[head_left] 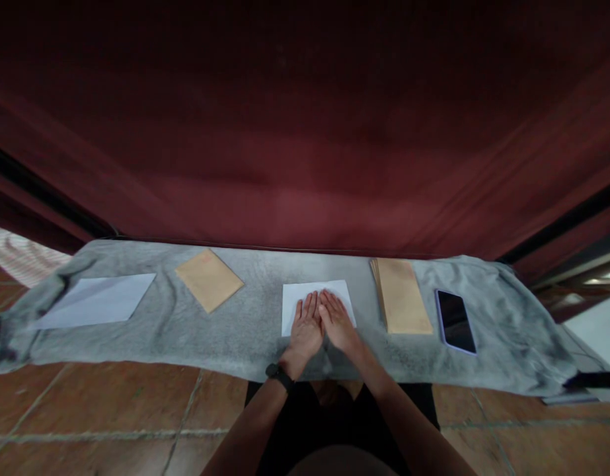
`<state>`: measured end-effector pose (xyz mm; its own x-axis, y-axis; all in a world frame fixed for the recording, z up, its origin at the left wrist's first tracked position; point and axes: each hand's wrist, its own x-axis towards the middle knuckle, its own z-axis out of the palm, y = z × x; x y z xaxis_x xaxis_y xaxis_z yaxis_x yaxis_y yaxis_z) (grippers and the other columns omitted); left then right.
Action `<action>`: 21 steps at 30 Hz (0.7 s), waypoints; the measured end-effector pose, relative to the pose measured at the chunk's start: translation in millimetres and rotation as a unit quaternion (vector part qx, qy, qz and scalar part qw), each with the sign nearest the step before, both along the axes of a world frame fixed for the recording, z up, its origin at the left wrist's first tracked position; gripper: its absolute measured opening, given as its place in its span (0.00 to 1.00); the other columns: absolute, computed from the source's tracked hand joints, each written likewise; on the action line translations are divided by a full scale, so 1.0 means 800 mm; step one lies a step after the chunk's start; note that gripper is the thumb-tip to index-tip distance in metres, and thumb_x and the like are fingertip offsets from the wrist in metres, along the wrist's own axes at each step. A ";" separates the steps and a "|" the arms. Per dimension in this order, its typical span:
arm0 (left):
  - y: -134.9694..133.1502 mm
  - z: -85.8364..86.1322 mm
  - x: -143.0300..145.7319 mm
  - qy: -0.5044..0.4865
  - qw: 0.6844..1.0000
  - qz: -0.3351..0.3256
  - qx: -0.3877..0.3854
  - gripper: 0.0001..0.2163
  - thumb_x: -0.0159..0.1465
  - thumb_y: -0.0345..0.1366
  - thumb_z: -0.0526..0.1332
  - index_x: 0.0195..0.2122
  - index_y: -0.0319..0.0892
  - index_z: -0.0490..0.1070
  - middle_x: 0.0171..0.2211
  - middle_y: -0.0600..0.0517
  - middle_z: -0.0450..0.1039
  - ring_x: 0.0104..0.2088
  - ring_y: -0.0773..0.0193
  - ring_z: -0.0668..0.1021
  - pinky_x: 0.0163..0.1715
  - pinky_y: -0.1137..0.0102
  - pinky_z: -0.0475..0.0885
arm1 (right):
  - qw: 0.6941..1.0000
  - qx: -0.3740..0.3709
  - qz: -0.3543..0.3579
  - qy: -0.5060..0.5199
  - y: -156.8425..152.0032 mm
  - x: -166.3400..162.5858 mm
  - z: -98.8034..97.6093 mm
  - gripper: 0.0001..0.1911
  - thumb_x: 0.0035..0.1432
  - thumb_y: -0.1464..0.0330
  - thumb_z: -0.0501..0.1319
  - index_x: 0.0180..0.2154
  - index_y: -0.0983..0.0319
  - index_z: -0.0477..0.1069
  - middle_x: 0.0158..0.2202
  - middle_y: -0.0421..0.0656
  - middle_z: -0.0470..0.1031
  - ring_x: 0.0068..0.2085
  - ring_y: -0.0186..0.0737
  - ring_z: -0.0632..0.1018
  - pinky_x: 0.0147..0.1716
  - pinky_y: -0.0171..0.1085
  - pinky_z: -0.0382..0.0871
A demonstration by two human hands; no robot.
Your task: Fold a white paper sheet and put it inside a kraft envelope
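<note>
Pressing flat, left hand point(305, 328), right hand point(338, 322), white sheet point(293, 299) half hidden beneath.

Both hands, left hand point(305, 328) and right hand point(338, 322), press flat on a white sheet point(315, 295) atop the grey-clothed table point(245, 330).

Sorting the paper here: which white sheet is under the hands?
The white sheet mid-cloth, beneath both left hand and right hand; the other white sheet lies untouched far left.

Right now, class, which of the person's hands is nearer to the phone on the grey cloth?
Right. The right hand rests flat on the white paper, on the side facing the phone, with the envelope stack between. The left hand lies beside it, farther away.
</note>
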<state>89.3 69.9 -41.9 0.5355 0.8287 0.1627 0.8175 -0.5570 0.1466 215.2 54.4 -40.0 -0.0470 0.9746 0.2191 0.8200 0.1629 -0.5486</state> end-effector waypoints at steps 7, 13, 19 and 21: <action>0.007 0.000 -0.025 -0.007 0.999 -0.039 -0.007 0.26 0.72 0.36 0.46 0.70 0.36 0.52 0.70 0.42 0.53 0.71 0.56 0.54 0.69 0.53 0.48 | 0.988 0.009 0.007 -0.156 0.017 0.013 -0.018 0.28 0.74 0.63 0.41 0.69 0.65 0.55 0.71 0.48 0.54 0.71 0.47 0.57 0.69 0.51 0.48; 0.010 0.009 -0.045 0.003 1.000 -0.004 -0.020 0.27 0.73 0.44 0.48 0.70 0.39 0.52 0.72 0.43 0.50 0.72 0.55 0.52 0.70 0.54 0.45 | 0.984 0.013 -0.035 -0.175 0.021 0.026 -0.028 0.30 0.72 0.60 0.46 0.70 0.67 0.52 0.71 0.54 0.52 0.70 0.52 0.57 0.67 0.54 0.48; 0.009 0.010 -0.054 0.016 1.000 0.022 -0.012 0.29 0.72 0.50 0.49 0.70 0.42 0.53 0.72 0.42 0.49 0.71 0.52 0.53 0.69 0.50 0.44 | 0.983 0.037 -0.078 -0.164 0.015 0.043 -0.036 0.33 0.72 0.57 0.43 0.70 0.69 0.50 0.70 0.56 0.55 0.69 0.53 0.59 0.67 0.54 0.49; 0.008 0.009 -0.053 0.020 0.999 0.023 -0.009 0.29 0.72 0.51 0.49 0.70 0.40 0.53 0.71 0.41 0.49 0.71 0.51 0.53 0.69 0.50 0.44 | 0.981 0.050 -0.083 -0.165 0.010 0.051 -0.038 0.33 0.72 0.57 0.43 0.70 0.69 0.51 0.70 0.56 0.56 0.69 0.54 0.60 0.66 0.55 0.50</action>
